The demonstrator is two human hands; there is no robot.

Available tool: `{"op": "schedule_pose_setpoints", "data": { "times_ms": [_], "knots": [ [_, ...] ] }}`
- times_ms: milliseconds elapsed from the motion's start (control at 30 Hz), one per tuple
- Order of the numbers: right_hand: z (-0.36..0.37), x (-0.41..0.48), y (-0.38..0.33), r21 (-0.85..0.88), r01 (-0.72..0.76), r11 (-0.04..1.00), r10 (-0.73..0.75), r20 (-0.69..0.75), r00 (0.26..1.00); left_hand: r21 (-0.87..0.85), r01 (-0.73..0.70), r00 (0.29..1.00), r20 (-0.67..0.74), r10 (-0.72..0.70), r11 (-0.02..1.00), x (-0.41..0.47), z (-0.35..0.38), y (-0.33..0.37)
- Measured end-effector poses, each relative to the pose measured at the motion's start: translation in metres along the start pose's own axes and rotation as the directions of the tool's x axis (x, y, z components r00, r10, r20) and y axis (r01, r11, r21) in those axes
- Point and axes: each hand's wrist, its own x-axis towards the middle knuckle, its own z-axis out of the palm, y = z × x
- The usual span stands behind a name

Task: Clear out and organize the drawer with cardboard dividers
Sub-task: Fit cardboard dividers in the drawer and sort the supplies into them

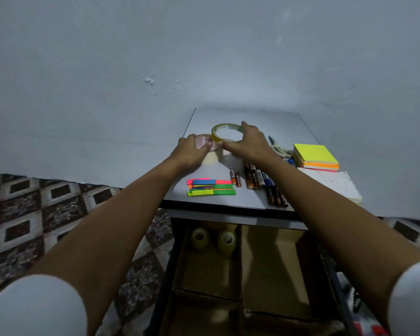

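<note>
while tilted, hole up, yellow tape roll (pixel 215 136) gripped by right hand (pixel 249 144), printed roll (pixel 203 141) by left hand (pixel 188 151)

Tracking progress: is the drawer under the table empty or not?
Not empty: two tape rolls sit in the drawer's rear left cardboard compartment.

Open drawer (pixel 272 275), brown cardboard dividers (pixel 240 267) inside, two yellowish tape rolls (pixel 200 237) side by side in the far-left compartment.
</note>
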Motion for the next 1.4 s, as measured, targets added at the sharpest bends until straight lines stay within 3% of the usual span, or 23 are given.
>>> {"op": "schedule_pose_setpoints", "data": {
  "times_ms": [300, 767, 1067, 1200, 1400],
  "knots": [
    [-0.015, -0.019, 0.015, -0.027, -0.005, 1.000, 0.006, 0.003, 1.000, 0.050, 0.057, 0.998, 0.012, -0.058, 0.997, 0.010, 0.007, 0.005],
    [-0.058, -0.090, -0.027, 0.075, 0.064, 0.995, -0.059, -0.061, 0.996, -0.039, -0.101, 0.993, -0.057, 0.099, 0.994, -0.062, -0.056, 0.014],
    [-0.070, -0.172, -0.024, 0.182, 0.061, 0.981, -0.056, -0.029, 0.998, -0.119, -0.091, 0.995, 0.039, 0.096, 0.989, -0.169, -0.048, 0.018],
    [-0.064, -0.205, -0.009, 0.157, 0.018, 0.987, -0.019, 0.005, 1.000, -0.149, -0.067, 0.986, 0.138, 0.088, 0.987, -0.200, -0.031, 0.011],
    [-0.045, -0.246, 0.015, 0.147, -0.087, 0.985, 0.076, 0.076, 0.994, -0.064, 0.003, 0.948, 0.317, 0.017, 0.998, -0.215, 0.014, -0.011]
  ]
}}
